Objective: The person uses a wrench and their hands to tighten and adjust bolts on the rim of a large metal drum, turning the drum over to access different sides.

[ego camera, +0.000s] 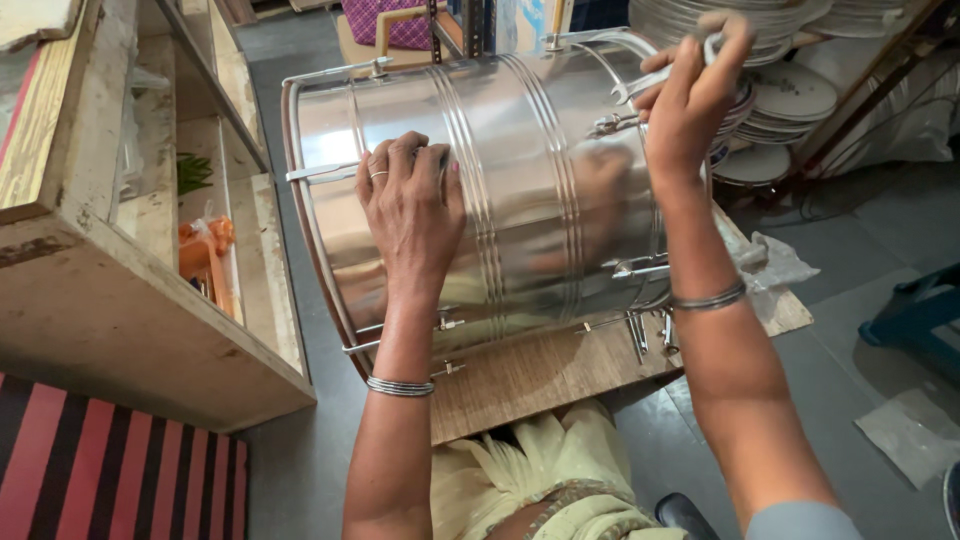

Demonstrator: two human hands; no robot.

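In the head view, a shiny steel drum [500, 180] lies on its side on a wooden board [540, 375], filling the centre and upper middle of the frame. The left hand [410, 215] rests flat on the drum's shell, fingers spread and apart, gripping nothing. The right hand [690, 90], at upper right, is clamped around a spanner [655, 80] set at the drum's right rim. A wooden shelf [110, 300] stands at left; stacked metal discs [790, 95] lie at upper right.
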